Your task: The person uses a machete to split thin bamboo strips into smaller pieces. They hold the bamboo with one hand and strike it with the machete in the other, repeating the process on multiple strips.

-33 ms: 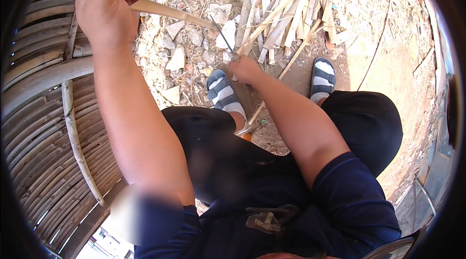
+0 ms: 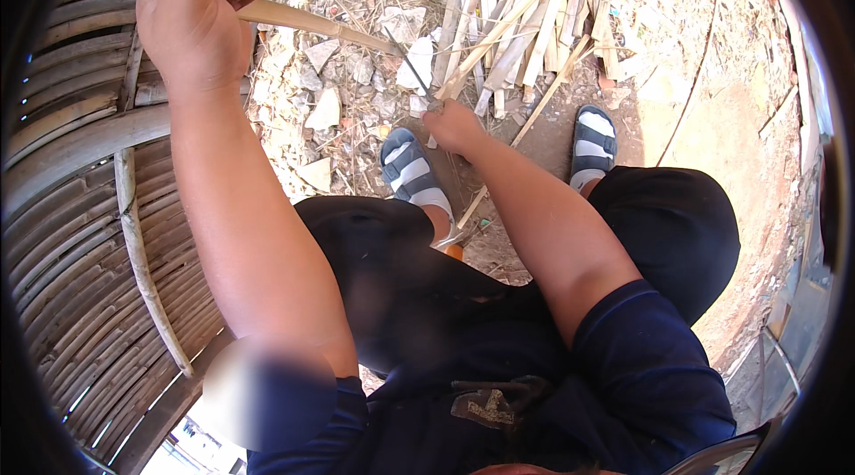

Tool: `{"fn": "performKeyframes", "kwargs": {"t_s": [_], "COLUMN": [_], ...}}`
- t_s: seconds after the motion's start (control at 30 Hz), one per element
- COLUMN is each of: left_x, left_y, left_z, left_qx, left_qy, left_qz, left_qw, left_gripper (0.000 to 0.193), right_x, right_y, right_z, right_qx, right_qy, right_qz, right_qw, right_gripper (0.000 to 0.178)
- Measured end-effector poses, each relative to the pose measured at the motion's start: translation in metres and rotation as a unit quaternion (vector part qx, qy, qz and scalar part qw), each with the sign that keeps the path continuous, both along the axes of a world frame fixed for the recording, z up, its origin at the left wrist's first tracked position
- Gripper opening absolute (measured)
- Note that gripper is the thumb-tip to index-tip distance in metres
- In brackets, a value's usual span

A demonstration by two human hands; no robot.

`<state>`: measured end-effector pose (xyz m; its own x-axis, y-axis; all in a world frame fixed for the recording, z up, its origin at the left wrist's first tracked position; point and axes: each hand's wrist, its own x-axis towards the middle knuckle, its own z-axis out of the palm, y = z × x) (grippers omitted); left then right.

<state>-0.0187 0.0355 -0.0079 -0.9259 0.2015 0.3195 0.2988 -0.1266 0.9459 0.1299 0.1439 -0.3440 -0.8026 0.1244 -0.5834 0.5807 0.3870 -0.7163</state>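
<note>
**Held a bamboo strip (image 2: 312, 23) and a blade-like tool (image 2: 411, 67), one in each hand**

Clenched the left hand (image 2: 198, 16) about the near end of the bamboo strip at the upper left, its fingers curled into a tight grip and partly cut off by the upper edge. Extended the bamboo strip rightward and slightly down, over pale stones (image 2: 325, 108). Met the blade-like tool, or stopped just beside it, with the strip's far end; could not tell touching from apart. Fastened the right hand's (image 2: 452, 126) grip around the lower end of the blade-like tool, slanting the thin, dark length up and to the left. Stood the left sandal (image 2: 410, 168) just below the right hand and the right sandal (image 2: 594, 141) farther off. Showed a loose pile of split strips (image 2: 534, 16) beyond the right hand, and a slender slat (image 2: 527, 126) on the ground, partly hidden by the right forearm (image 2: 548, 208). Bordered the scene on the left with a slatted wall (image 2: 80, 261), crossed by a slim pole (image 2: 138, 243). Included sunlit bare earth (image 2: 677, 132) at the right.
</note>
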Motion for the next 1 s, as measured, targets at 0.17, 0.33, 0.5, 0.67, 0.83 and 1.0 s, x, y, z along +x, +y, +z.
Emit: {"fn": "performKeyframes", "kwargs": {"t_s": [0.17,0.33,0.5,0.67,0.83,1.0], "left_x": [-0.001,-0.002,-0.002,-0.003,0.000,-0.001], "left_y": [-0.005,-0.006,-0.009,-0.010,-0.011,-0.014], "left_z": [-0.003,-0.002,-0.004,-0.003,-0.003,-0.002], "left_qx": [-0.009,-0.004,-0.001,0.000,-0.006,0.006], "left_qy": [0.018,0.015,0.004,0.001,0.007,-0.005], "left_qz": [0.006,0.018,0.012,0.008,0.022,0.040], "left_qw": [1.000,1.000,1.000,1.000,1.000,0.999], "left_gripper": [0.034,0.034,0.034,0.035,0.036,0.037], "right_x": [-0.004,-0.006,-0.012,0.010,0.017,0.013], "right_y": [0.008,-0.002,-0.002,0.000,-0.003,-0.001], "right_z": [0.042,0.054,0.079,0.045,0.009,0.047], "right_qx": [-0.471,-0.377,-0.093,0.032,-0.008,-0.400], "right_qy": [-0.186,-0.027,0.200,0.033,-0.010,-0.115], "right_qz": [-0.225,-0.282,-0.203,-0.043,-0.046,-0.203], "right_qw": [0.832,0.882,0.954,0.998,0.999,0.886], "right_gripper": [0.030,0.039,0.049,0.053,0.047,0.033]}}
